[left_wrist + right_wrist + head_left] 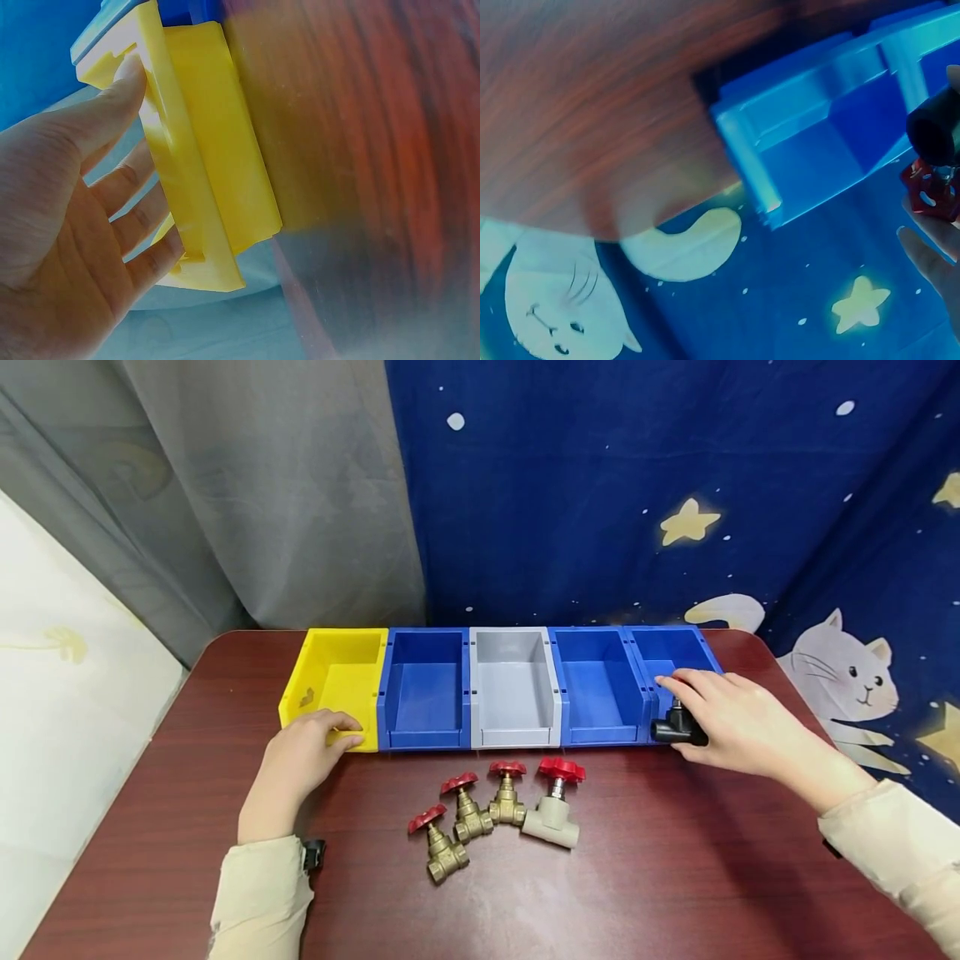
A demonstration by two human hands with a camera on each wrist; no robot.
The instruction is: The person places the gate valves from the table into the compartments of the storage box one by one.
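In the head view my right hand (738, 722) grips a black valve (678, 725) with a tee-shaped body, in front of and partly over the rightmost blue bin (671, 647). The right wrist view shows its black pipe end and red handwheel (930, 191) beside my fingers. My left hand (303, 760) rests at the front edge of the yellow bin (345, 672). In the left wrist view its thumb touches the bin's rim (169, 135), and the other fingers extend loosely along it. Three brass valves (468, 818) with red handwheels and one beige plastic valve (553, 821) lie on the table.
Between the yellow and rightmost bins stand a blue bin (427, 689), a grey bin (513, 689) and another blue bin (596, 689), side by side. They sit on a dark red wooden table (637, 885). Grey and blue curtains (562, 485) hang behind it.
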